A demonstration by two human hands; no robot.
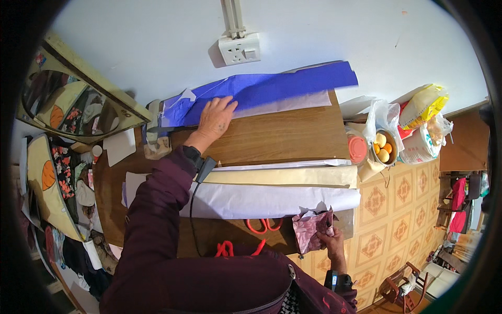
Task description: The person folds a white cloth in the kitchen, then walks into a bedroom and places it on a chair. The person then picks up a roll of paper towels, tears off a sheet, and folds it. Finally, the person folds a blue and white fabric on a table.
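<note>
My left hand (217,118) reaches across the wooden table (282,137) and lies on a long blue sheet (277,86) by the wall, fingers stretched out. A paler strip shows under the sheet's near edge. At the near right corner my right hand (333,242) pinches the edge of a crumpled pink-purple patterned packet (309,233) with pale paper showing at its top. Between my arms lie a long pale lavender roll (272,203) and a cream roll (282,177). Red-handled scissors (256,230) lie against the lavender roll, their blades hidden.
A black cable (191,220) runs over the rolls beside my left forearm. Red cord (225,248) lies by my body. At the right stand a bowl of fruit (384,149), a red-lidded jar (357,149) and plastic bags (423,107). A mirror (68,99) and clothes (63,178) are at the left.
</note>
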